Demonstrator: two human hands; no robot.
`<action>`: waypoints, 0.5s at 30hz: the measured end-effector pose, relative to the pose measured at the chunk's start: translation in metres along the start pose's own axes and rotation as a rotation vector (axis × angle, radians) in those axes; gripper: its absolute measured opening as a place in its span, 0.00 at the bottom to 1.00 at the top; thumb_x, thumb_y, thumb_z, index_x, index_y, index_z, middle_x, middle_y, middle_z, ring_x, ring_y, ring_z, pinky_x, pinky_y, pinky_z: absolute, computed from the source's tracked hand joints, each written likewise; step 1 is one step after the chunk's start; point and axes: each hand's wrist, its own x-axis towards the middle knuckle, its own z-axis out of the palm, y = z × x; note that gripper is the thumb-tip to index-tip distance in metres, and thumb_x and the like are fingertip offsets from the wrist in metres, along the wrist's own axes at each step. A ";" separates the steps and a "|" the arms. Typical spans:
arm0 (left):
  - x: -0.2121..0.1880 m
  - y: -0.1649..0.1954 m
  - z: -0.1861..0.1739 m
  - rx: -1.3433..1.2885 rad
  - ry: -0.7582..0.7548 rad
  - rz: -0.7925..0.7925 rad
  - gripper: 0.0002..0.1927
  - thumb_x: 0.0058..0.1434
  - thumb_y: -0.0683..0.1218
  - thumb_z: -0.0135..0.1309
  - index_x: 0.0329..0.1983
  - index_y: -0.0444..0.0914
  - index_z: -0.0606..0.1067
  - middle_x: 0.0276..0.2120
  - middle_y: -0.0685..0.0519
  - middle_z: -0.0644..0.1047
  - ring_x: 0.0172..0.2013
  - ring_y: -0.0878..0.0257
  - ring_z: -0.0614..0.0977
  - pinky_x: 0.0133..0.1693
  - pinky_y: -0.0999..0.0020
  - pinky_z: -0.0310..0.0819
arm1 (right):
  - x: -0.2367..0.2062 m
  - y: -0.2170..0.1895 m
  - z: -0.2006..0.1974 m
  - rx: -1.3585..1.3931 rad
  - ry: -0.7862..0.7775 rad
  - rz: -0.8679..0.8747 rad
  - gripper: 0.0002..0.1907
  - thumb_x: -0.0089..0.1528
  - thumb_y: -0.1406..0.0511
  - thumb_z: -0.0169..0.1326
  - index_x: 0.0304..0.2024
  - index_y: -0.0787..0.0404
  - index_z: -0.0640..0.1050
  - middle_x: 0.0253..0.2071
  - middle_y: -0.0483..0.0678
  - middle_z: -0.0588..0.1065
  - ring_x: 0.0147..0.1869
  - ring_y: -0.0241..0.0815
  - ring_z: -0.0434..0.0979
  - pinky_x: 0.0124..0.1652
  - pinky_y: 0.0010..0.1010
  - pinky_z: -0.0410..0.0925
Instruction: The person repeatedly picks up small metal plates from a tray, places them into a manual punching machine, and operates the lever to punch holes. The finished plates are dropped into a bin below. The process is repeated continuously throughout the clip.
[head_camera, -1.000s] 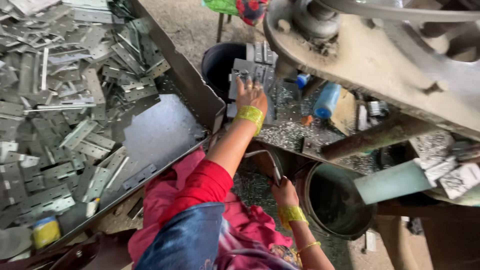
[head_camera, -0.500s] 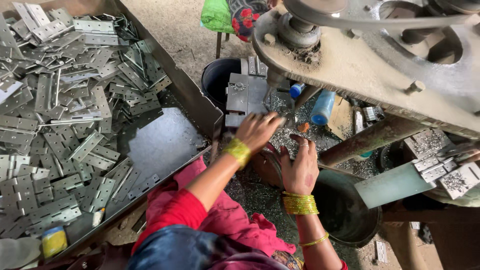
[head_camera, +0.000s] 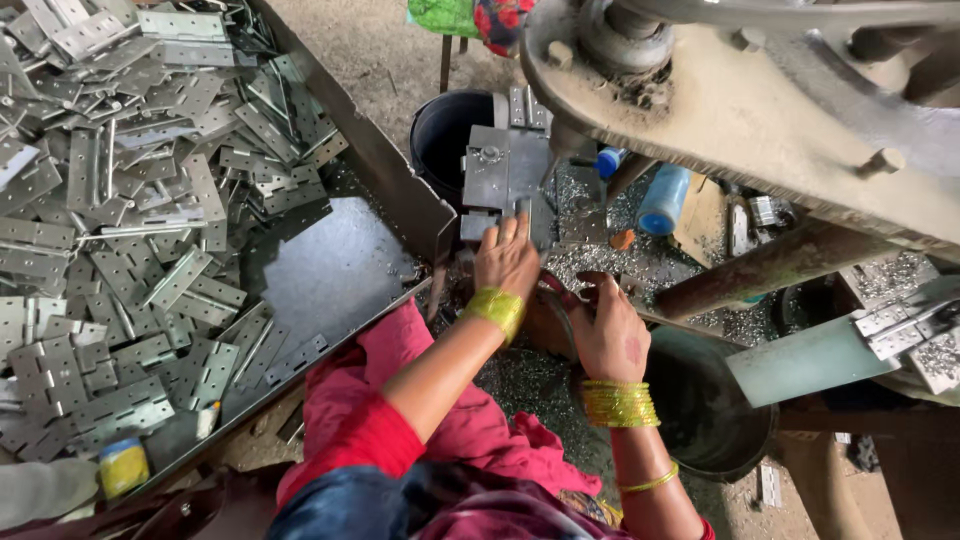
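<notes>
1. My left hand (head_camera: 507, 262): fingers together, tips pressed on the grey metal die block (head_camera: 505, 172) under the press.
2. My right hand (head_camera: 610, 335): just beside the left, fingers curled; I cannot tell what they grip.
3. Steel tray (head_camera: 330, 270), at my left: heaped with metal hinges (head_camera: 120, 200).
4. Dark bucket (head_camera: 710, 410): just beside my right wrist.

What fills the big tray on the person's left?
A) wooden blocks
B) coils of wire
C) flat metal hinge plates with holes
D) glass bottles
C: the tray holds a heap of grey perforated hinge plates, with no wood, wire or glass.
</notes>
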 end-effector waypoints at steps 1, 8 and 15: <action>0.004 0.003 -0.003 0.034 0.009 -0.029 0.15 0.63 0.47 0.47 0.40 0.35 0.83 0.70 0.47 0.68 0.60 0.56 0.69 0.56 0.61 0.58 | 0.002 0.006 0.003 -0.021 -0.042 -0.001 0.19 0.60 0.59 0.56 0.55 0.52 0.76 0.42 0.53 0.81 0.47 0.57 0.81 0.43 0.47 0.71; 0.031 0.011 -0.014 0.125 -0.023 -0.097 0.17 0.67 0.48 0.47 0.48 0.33 0.82 0.58 0.48 0.76 0.58 0.57 0.70 0.56 0.62 0.59 | -0.028 0.102 0.082 -0.197 -0.292 0.190 0.24 0.63 0.52 0.53 0.55 0.60 0.73 0.38 0.63 0.80 0.43 0.66 0.80 0.42 0.55 0.72; 0.013 -0.007 -0.033 -0.086 0.070 -0.063 0.14 0.65 0.49 0.50 0.39 0.37 0.83 0.62 0.49 0.75 0.60 0.58 0.69 0.55 0.59 0.58 | -0.057 0.151 0.128 0.021 -0.340 0.355 0.21 0.58 0.56 0.52 0.52 0.56 0.77 0.37 0.61 0.80 0.44 0.63 0.83 0.43 0.52 0.73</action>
